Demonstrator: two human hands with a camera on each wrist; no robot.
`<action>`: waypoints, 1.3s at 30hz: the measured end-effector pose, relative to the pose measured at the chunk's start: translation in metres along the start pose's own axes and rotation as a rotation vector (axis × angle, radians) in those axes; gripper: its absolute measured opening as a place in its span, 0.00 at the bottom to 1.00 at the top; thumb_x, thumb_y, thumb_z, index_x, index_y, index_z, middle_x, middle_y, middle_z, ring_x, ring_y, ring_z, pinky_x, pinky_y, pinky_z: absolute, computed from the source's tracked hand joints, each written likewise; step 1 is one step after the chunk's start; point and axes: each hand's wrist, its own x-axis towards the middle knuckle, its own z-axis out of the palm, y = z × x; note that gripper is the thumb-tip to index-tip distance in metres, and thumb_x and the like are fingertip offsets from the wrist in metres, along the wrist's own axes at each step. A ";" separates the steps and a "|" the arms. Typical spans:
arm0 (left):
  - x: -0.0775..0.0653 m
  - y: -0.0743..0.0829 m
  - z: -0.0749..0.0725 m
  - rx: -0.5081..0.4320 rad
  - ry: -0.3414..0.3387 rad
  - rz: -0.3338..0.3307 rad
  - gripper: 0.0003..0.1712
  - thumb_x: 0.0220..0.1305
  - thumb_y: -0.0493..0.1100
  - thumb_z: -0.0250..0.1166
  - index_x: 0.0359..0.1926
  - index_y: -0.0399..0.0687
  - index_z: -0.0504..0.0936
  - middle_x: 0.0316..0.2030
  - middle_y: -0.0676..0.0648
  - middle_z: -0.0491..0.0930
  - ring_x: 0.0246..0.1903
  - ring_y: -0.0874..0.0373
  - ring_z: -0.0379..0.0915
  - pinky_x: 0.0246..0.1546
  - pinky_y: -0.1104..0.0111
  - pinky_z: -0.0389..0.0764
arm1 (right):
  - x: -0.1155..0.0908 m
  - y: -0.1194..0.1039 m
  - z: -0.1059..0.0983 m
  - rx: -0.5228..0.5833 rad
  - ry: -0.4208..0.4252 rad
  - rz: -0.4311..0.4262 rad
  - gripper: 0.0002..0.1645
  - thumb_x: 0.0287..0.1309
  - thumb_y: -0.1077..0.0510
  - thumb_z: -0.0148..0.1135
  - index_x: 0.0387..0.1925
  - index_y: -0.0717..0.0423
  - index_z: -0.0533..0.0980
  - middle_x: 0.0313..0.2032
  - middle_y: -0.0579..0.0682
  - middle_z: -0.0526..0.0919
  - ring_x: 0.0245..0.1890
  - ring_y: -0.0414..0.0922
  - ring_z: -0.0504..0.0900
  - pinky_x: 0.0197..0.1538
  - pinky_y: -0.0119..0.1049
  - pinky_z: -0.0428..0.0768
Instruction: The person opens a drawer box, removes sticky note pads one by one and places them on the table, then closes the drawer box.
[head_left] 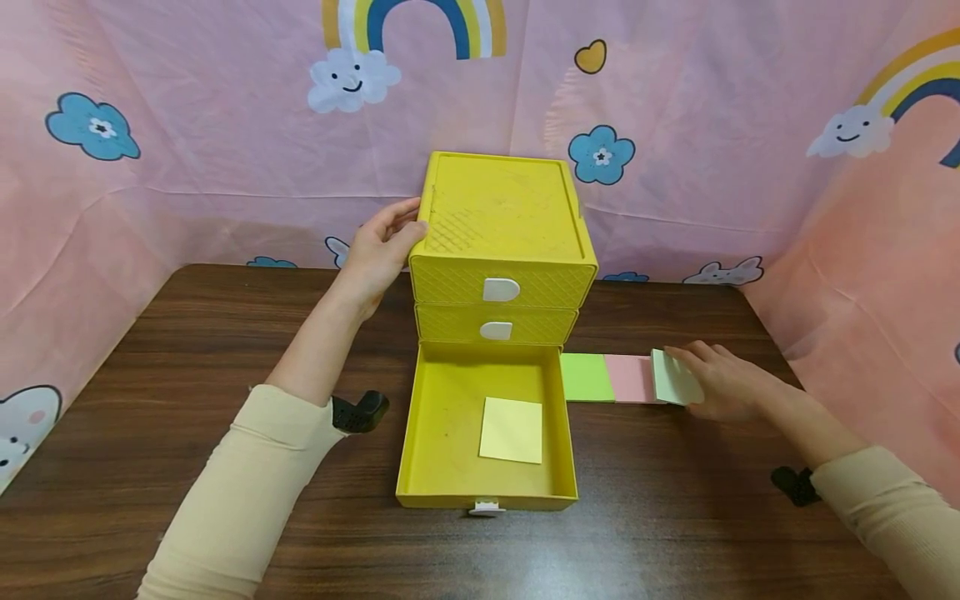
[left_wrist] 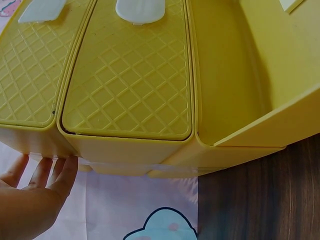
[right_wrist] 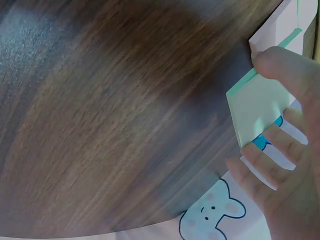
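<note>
A yellow drawer unit (head_left: 506, 212) stands on the table, its bottom drawer (head_left: 438, 417) pulled out with a pale yellow sticky note pad (head_left: 511, 430) lying inside. My left hand (head_left: 381, 254) rests against the unit's upper left side. In the left wrist view its fingertips touch the side wall, fingers fairly straight. To the right of the drawer, my right hand (head_left: 720, 382) pinches a pale green sticky note pad (head_left: 673, 379) between thumb and fingers, tilted up at one side. Beside it lie a pink pad (head_left: 630, 378) and a bright green pad (head_left: 587, 377) in a row.
Two upper drawers with white handles (head_left: 501, 289) are closed. The dark wooden table (head_left: 637, 517) reaches back to a pink patterned cloth (head_left: 247, 108) hung behind and at both sides. Both forearms wear black wrist cameras (head_left: 362, 412).
</note>
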 end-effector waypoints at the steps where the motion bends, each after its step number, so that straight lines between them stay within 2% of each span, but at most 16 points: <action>1: 0.000 0.000 0.000 0.000 0.001 0.000 0.28 0.65 0.44 0.54 0.66 0.54 0.64 0.61 0.48 0.67 0.53 0.57 0.67 0.54 0.65 0.70 | 0.000 0.001 0.000 -0.002 -0.002 0.006 0.49 0.36 0.56 0.71 0.62 0.61 0.59 0.48 0.61 0.70 0.42 0.57 0.72 0.34 0.43 0.75; 16: 0.000 -0.001 0.001 -0.002 0.014 0.004 0.27 0.65 0.43 0.54 0.65 0.53 0.65 0.61 0.48 0.67 0.51 0.58 0.67 0.52 0.67 0.71 | -0.003 0.017 0.009 0.008 -0.056 0.062 0.48 0.38 0.56 0.70 0.62 0.63 0.59 0.48 0.63 0.69 0.41 0.58 0.72 0.36 0.46 0.74; 28: 0.001 -0.001 0.001 0.007 0.013 0.004 0.27 0.65 0.44 0.55 0.65 0.54 0.65 0.61 0.48 0.67 0.52 0.58 0.67 0.54 0.66 0.70 | 0.001 0.022 0.012 0.035 -0.122 0.081 0.48 0.39 0.59 0.69 0.62 0.64 0.57 0.54 0.65 0.66 0.47 0.62 0.70 0.41 0.51 0.74; 39: 0.001 -0.002 0.001 0.001 0.013 0.007 0.27 0.65 0.44 0.55 0.65 0.55 0.65 0.60 0.49 0.68 0.49 0.59 0.68 0.47 0.70 0.72 | 0.009 0.021 0.012 0.069 -0.198 0.089 0.47 0.40 0.61 0.70 0.62 0.68 0.58 0.54 0.66 0.65 0.47 0.61 0.71 0.43 0.53 0.74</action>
